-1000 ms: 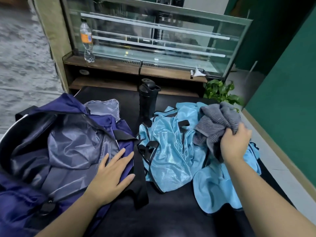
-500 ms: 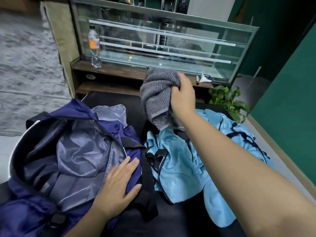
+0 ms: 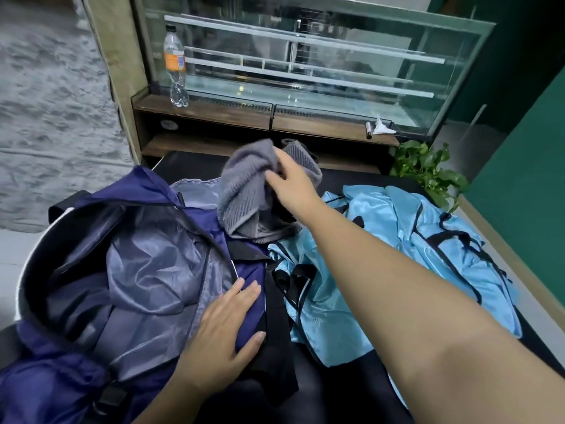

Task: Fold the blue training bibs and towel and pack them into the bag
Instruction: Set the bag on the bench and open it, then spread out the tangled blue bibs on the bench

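A navy bag point(image 3: 91, 371) with grey lining lies open at the left of the black table point(image 3: 345, 390). My left hand point(image 3: 226, 325) rests flat on the bag's near right edge, fingers straight. My right hand point(image 3: 289, 182) reaches across and grips a crumpled grey towel point(image 3: 244, 194), held just past the bag's far right corner. Light blue bibs point(image 3: 397, 240) with black trim lie unfolded in a heap to the right of the bag, partly under my right forearm.
A black shaker bottle stands behind the towel, almost fully hidden. Beyond the table is a wooden shelf with a glass display case point(image 3: 305, 62) and a water bottle point(image 3: 175, 65). A green plant point(image 3: 428, 169) sits at the table's far right corner.
My right hand lifted the towel off the bibs and carried it left toward the bag, then lowered it. My left hand stayed flat on the bag.
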Demonstrator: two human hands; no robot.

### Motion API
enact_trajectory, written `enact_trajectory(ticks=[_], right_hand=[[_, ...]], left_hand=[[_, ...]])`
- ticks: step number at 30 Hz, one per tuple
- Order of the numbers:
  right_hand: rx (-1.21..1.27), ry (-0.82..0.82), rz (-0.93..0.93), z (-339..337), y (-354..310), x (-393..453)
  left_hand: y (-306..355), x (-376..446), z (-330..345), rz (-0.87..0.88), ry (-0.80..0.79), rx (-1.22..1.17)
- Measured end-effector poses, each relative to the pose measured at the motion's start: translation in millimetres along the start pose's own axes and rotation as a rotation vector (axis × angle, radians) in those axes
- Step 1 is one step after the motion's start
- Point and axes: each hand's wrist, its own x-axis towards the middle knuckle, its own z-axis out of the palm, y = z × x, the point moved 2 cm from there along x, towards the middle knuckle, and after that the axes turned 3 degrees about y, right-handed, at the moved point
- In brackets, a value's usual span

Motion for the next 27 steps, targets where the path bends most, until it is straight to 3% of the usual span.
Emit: enact_trajectory(ticks=[2, 3, 6, 8, 10, 12, 14, 21, 25, 27], right_hand=[[-0.054, -0.106, -0.016, -0.2, 4.1, -3.4], [-0.126, -0.080, -0.032, -5.0, 6.7, -5.4], [-0.210, 0.225, -0.034, -36.5, 24.4, -10.2], [-0.329, 0.313, -0.002, -60.7, 40.4, -11.2], [-0.644, 0.182, 0.105, -83.9, 64.4, -7.4], [-0.957, -0.052, 0.261, -104.8, 85.1, -5.7], [-1.137, -0.211, 0.344, -119.5, 102.4, -4.5], [-1.071, -0.462, 0.467, -123.6, 168.3, 20.4], [-1.169, -0.585, 0.546, -116.2, 183.1, 31.9], [-1.115, -0.583, 0.627, -123.0, 239.1, 61.0]], left_hand=[[-0.1, 0.2, 0.2, -0.002, -0.002, -0.001], [0.1, 0.1, 0.3, -0.004, -0.003, -0.001], [-1.2, 0.0, 1.3, 0.000, -0.002, -0.001], [-1.9, 0.0, 1.3, 0.012, 0.003, 0.010], [-1.9, 0.7, 1.9, 0.016, 0.006, 0.025], [-2.4, 0.3, 2.4, 0.014, -0.002, 0.037], [-1.8, -0.1, 2.4, 0.012, -0.007, 0.045], [1.5, -0.4, 2.4, 0.015, -0.029, 0.088], [1.2, -0.6, 3.1, -0.003, -0.027, 0.088], [2.3, -0.6, 2.9, -0.003, -0.026, 0.098]])
